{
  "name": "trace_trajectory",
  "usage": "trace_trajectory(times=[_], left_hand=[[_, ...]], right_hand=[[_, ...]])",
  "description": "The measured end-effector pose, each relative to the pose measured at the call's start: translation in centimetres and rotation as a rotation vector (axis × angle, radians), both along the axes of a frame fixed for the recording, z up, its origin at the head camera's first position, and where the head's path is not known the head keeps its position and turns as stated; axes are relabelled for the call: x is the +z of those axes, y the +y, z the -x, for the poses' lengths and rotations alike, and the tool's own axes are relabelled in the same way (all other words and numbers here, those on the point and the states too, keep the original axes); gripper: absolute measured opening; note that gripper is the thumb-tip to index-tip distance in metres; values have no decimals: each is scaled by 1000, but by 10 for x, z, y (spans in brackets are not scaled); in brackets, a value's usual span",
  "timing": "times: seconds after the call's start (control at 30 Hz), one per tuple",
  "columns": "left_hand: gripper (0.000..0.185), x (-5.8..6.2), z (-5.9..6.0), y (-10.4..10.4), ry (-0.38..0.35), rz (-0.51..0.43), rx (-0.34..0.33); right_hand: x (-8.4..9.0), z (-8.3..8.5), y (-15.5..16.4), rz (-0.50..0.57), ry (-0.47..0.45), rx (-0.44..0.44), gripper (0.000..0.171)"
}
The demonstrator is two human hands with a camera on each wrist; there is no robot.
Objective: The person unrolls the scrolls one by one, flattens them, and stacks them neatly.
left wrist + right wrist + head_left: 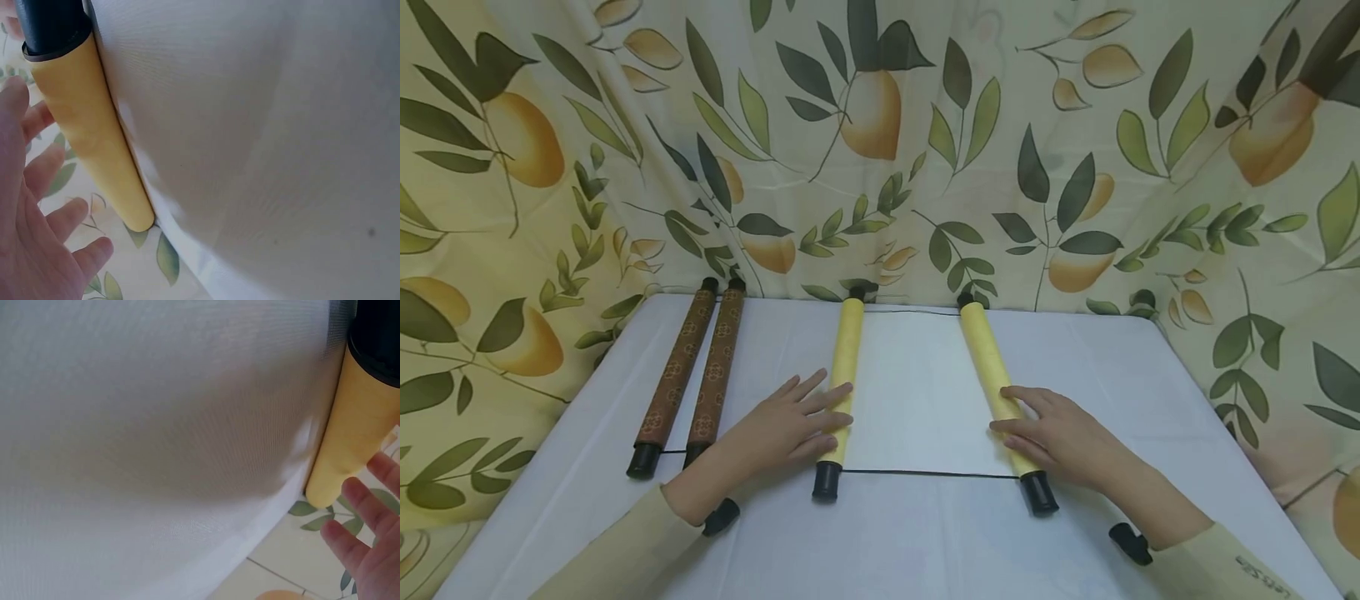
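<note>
Two yellow rolls with black end caps lie on the white-covered table, well apart and linked by thin black cords near their ends. Over the lower half of the left yellow roll (849,342) my left hand (778,425) spreads its fingers, fingertips at the roll. In the left wrist view those fingers (65,219) are extended beside the yellow surface. My right hand (1063,433) reaches the right yellow roll (985,350) from its outer side, fingers loosely extended across it. The right wrist view shows the fingers (369,506) close along that roll.
Two brown patterned rolls (677,367) with black caps lie side by side at the left, partly behind my left forearm. The white table cover (917,542) reaches back to a fruit-and-leaf print curtain (955,200). Each wrist wears a black device (1130,543).
</note>
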State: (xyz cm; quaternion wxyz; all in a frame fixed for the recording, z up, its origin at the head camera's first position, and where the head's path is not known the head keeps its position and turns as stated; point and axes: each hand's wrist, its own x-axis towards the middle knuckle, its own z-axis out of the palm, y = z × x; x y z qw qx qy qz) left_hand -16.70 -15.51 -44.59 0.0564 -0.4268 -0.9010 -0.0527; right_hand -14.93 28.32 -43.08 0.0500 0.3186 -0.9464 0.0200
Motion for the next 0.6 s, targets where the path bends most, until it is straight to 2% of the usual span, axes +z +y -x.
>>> trace_trajectory(times=[0.17, 0.37, 0.6], left_hand=[[44, 1, 0, 0, -17, 13, 8], [44, 2, 0, -3, 13, 18, 6], [44, 1, -1, -7, -3, 21, 19]], right_hand=[[2, 0, 2, -6, -3, 17, 28], [5, 1, -1, -29, -36, 3, 30], [4, 2, 0, -36, -8, -4, 28]])
